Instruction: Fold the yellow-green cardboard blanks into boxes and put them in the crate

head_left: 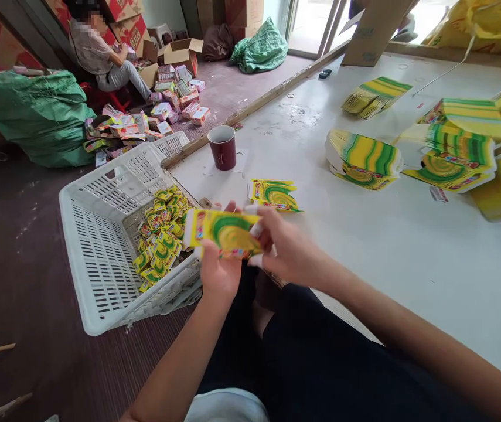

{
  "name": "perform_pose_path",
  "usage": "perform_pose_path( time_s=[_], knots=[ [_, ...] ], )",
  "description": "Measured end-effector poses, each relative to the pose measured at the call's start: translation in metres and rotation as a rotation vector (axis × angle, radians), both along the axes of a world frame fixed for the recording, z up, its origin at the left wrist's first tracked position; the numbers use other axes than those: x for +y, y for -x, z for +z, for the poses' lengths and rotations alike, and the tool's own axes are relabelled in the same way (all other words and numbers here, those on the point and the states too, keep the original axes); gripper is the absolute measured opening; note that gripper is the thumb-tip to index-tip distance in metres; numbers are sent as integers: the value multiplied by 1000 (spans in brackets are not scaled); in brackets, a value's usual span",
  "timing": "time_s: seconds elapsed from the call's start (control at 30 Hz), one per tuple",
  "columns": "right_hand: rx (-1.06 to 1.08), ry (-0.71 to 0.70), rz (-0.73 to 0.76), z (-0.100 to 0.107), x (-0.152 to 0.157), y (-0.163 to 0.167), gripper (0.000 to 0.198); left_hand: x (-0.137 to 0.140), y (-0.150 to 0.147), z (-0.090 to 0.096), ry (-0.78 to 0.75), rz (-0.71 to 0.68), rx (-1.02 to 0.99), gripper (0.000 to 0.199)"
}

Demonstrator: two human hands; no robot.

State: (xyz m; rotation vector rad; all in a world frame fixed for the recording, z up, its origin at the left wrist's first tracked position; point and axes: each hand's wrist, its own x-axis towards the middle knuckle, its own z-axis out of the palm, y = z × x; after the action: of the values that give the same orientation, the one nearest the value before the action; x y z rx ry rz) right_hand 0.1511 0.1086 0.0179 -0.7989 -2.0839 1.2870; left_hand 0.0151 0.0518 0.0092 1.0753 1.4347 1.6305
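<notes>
Together both hands (250, 252) grip yellow carton (226, 233) beside white basket (96, 258).

Carton blank (226, 233) held just beside the white slotted basket (101, 246): yellow with a green swirl and small red-pink marks at the edges; same yellow-green swirl print on the flat blank (275, 194) and the fanned stacks (364, 158) further from the basket on the white table (408, 264). Small boxes (160, 240) inside the basket yellow and green too; mug (222, 147) beyond the basket dark red, inside pale. Bags on the floor past the basket green (34, 114).
</notes>
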Motion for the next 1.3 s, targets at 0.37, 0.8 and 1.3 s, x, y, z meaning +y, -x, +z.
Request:
perform_pose_path(
  time_s=[0.37, 0.8, 1.3],
  knots=[
    [168, 305, 74, -1, -18, 9, 31, 4, -2, 6, -38, 137, -415, 72],
    [-141, -752, -191, 1, 9, -34, 29, -1, 42, -4, 34, -152, -314, 86],
    [253, -274, -254, -11, -24, -11, 17, -5, 3, -5, 153, -22, 387, 67]
  ],
)
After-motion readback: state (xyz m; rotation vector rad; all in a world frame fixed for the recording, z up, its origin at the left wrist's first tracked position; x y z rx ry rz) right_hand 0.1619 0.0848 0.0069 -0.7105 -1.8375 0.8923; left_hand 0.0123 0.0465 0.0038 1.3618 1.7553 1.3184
